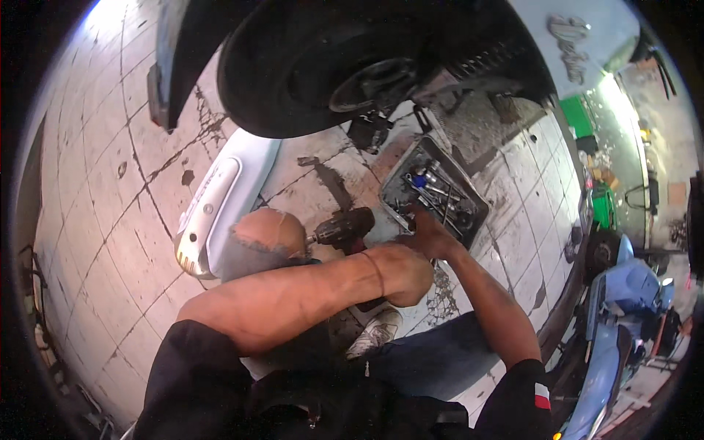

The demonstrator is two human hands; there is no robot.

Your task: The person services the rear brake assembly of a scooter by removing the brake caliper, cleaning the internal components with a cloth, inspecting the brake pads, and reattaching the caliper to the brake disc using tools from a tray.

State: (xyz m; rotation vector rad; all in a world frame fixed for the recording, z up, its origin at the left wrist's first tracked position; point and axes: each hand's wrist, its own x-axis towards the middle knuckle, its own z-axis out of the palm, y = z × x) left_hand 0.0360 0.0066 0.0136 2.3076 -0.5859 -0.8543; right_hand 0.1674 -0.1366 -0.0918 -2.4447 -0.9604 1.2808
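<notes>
while the right hand reaches over the near edge of a grey tray of mixed loose tools, set on the tiled floor, the left hand sits just beside it, back turned up – hands close together, fingers largely hidden, whether either grips anything cannot be told. also listed: one dark power drill, left of the tray; one pale panel, farther left. for good handling, the overlapping tools are probably best parted gently and lifted singly – tray kept steady.

Downward fisheye view from head height
</notes>
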